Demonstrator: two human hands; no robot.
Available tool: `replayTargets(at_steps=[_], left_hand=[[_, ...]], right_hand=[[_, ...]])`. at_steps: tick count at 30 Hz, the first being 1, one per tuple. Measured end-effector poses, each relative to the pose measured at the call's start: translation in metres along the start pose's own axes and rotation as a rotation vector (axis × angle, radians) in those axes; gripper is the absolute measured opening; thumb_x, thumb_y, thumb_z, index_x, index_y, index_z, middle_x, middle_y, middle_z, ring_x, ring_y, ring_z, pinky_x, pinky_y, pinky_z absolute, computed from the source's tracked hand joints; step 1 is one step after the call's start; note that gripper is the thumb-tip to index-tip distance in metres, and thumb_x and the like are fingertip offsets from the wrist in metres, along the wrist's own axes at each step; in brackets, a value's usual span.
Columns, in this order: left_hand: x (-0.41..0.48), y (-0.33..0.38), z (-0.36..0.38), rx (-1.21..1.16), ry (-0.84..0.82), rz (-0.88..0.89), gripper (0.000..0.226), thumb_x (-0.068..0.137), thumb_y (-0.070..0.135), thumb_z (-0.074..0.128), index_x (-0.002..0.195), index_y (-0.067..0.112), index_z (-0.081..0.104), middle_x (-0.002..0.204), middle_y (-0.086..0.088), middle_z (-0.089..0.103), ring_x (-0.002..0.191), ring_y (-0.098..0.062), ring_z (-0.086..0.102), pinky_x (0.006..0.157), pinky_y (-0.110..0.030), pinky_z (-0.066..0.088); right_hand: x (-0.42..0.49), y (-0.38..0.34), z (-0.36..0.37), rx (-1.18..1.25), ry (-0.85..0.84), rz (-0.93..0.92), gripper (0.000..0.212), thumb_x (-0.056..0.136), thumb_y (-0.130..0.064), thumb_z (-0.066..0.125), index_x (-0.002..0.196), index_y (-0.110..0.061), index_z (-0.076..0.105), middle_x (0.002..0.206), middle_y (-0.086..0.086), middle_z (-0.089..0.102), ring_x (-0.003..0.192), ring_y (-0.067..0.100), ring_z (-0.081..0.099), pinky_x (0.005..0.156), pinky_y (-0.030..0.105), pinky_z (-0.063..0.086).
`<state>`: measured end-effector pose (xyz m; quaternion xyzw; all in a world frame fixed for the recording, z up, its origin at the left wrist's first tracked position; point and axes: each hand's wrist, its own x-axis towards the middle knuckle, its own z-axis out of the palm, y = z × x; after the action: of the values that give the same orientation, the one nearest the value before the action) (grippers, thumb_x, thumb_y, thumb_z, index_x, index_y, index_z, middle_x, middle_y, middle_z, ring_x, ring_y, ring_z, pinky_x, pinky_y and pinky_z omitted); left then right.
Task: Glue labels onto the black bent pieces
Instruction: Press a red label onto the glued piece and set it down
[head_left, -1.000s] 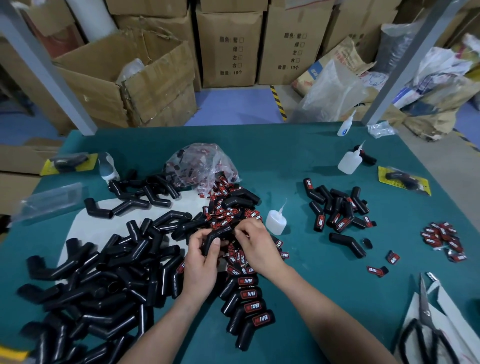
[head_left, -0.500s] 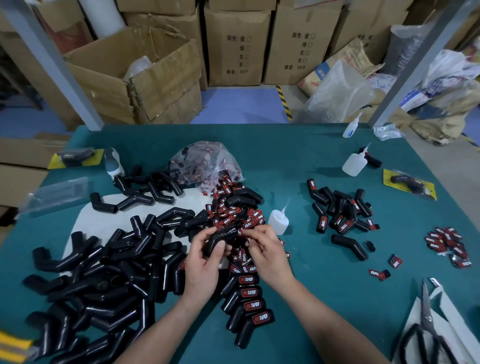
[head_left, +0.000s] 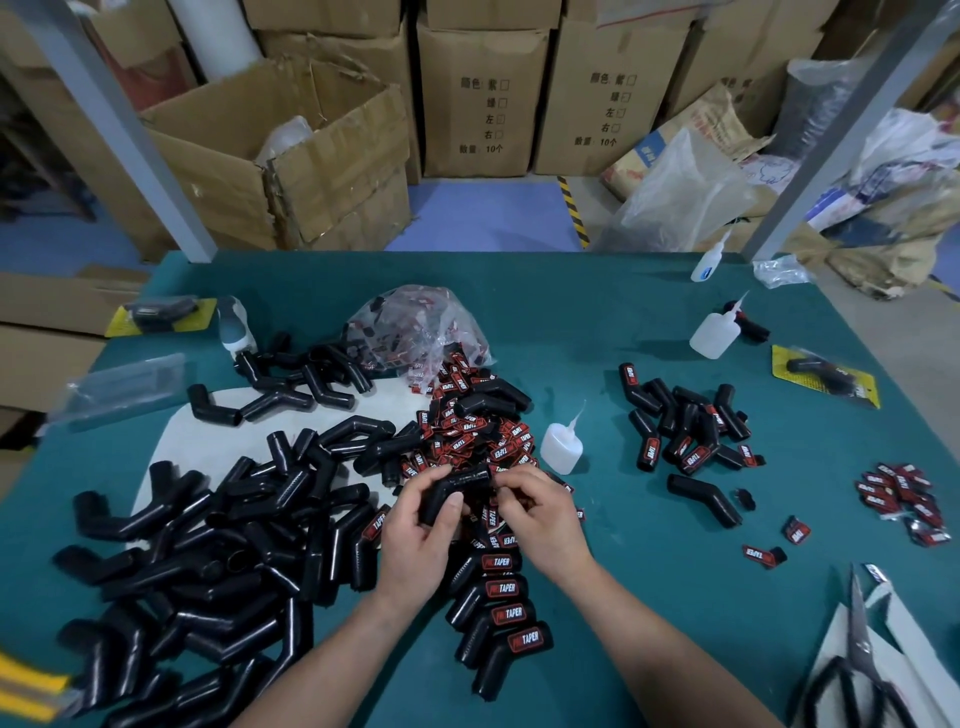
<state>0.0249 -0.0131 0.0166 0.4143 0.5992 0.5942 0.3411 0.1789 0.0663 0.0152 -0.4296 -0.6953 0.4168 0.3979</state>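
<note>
Head-camera view down onto a green counter (head_left: 649, 623) in a storeroom. At the centre of the frame, the left hand (head_left: 421, 530) grips a black bent piece (head_left: 457, 486) just above a heap of red-and-black labels (head_left: 478, 436), fingers and thumb wrapped round its lower leg. The right hand (head_left: 543, 514) has its fingers curled at the piece's other end; whether they pinch a label or the piece itself cannot be told. The piece's long axis runs from lower left to upper right: one leg slants down-left into the left palm, and the other points right toward the right hand. No label shows on it, so this looks like the fitting step for a fresh piece. Next would likely come glue from the squeeze bottle (head_left: 561, 447) just right of the heap, then a label pressed squarely along one leg, matching the labelled pieces (head_left: 506, 613) lined up below the hands. Unlabelled pieces (head_left: 208, 545) are piled at left.
</note>
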Motion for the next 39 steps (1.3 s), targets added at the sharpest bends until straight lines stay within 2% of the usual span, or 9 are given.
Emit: replayTargets(at_steps=[5,8,10,13,17,22,27,33,39], left_hand=[[0.001,-0.001,0.0,-0.004,0.003,0.003,0.032,0.089,0.048,0.066,0.12,0.052,0.064,0.099,-0.001,0.075,0.087,-0.02,0.072,0.08,-0.029,0.059],[0.001,-0.003,-0.001,-0.011,0.002,0.004,0.031,0.09,0.048,0.067,0.121,0.051,0.064,0.098,-0.002,0.075,0.085,-0.021,0.072,0.076,-0.028,0.06],[0.001,-0.005,-0.001,-0.009,0.002,-0.001,0.032,0.09,0.048,0.067,0.122,0.049,0.064,0.098,-0.003,0.075,0.086,-0.022,0.072,0.077,-0.032,0.061],[0.002,-0.007,-0.002,0.018,0.006,0.01,0.032,0.091,0.049,0.067,0.123,0.05,0.062,0.101,-0.003,0.075,0.092,-0.022,0.073,0.083,-0.039,0.061],[0.004,-0.006,-0.001,0.07,0.007,0.025,0.032,0.092,0.049,0.065,0.124,0.05,0.062,0.116,0.008,0.073,0.107,-0.02,0.071,0.094,-0.043,0.057],[0.005,-0.001,0.0,0.116,-0.003,0.05,0.031,0.094,0.044,0.07,0.121,0.058,0.062,0.117,0.015,0.072,0.109,-0.013,0.07,0.096,-0.034,0.056],[0.007,0.003,0.001,0.15,0.021,0.085,0.051,0.092,0.023,0.071,0.121,0.064,0.062,0.125,0.025,0.067,0.121,-0.002,0.063,0.104,-0.016,0.046],[0.006,-0.004,0.001,0.029,0.02,-0.043,0.04,0.092,0.019,0.078,0.119,0.048,0.07,0.121,0.01,0.074,0.105,-0.02,0.073,0.093,-0.058,0.058],[0.007,-0.008,0.002,0.013,-0.005,-0.097,0.043,0.091,0.008,0.078,0.121,0.039,0.073,0.122,0.007,0.075,0.106,-0.028,0.073,0.095,-0.057,0.057]], right_hand=[[-0.001,0.0,-0.001,0.17,0.067,0.104,0.023,0.086,-0.01,0.075,0.098,-0.03,0.078,0.096,-0.008,0.072,0.086,0.012,0.068,0.079,0.022,0.052],[0.0,-0.002,-0.001,0.302,0.057,0.193,0.034,0.09,-0.013,0.073,0.116,-0.035,0.072,0.095,-0.009,0.07,0.085,0.007,0.064,0.082,0.022,0.052],[0.0,-0.003,-0.002,0.284,0.058,0.157,0.032,0.094,-0.017,0.068,0.122,-0.032,0.069,0.104,-0.011,0.067,0.092,0.007,0.063,0.087,0.025,0.052],[0.002,-0.006,-0.004,0.238,0.1,0.064,0.017,0.093,-0.022,0.066,0.107,-0.029,0.074,0.106,-0.007,0.066,0.102,0.021,0.065,0.09,0.033,0.052],[0.004,-0.017,-0.007,0.418,0.164,0.114,0.021,0.089,-0.007,0.071,0.098,-0.025,0.077,0.101,0.001,0.071,0.093,0.016,0.069,0.083,0.025,0.054],[0.007,-0.026,-0.013,0.61,0.139,0.164,0.018,0.089,0.0,0.069,0.096,-0.013,0.079,0.106,0.008,0.07,0.09,0.032,0.072,0.083,0.028,0.056],[0.008,-0.029,-0.015,0.747,0.117,0.352,0.016,0.084,-0.007,0.073,0.096,-0.016,0.08,0.079,0.006,0.07,0.069,0.015,0.062,0.07,0.023,0.054],[0.005,-0.032,-0.01,0.608,0.111,0.181,0.033,0.091,0.006,0.064,0.095,-0.022,0.081,0.101,-0.001,0.071,0.084,0.018,0.067,0.08,0.025,0.055],[0.002,-0.028,-0.01,0.539,0.156,0.11,0.023,0.084,-0.01,0.073,0.099,-0.026,0.08,0.1,-0.001,0.072,0.089,0.012,0.069,0.079,0.02,0.055]])
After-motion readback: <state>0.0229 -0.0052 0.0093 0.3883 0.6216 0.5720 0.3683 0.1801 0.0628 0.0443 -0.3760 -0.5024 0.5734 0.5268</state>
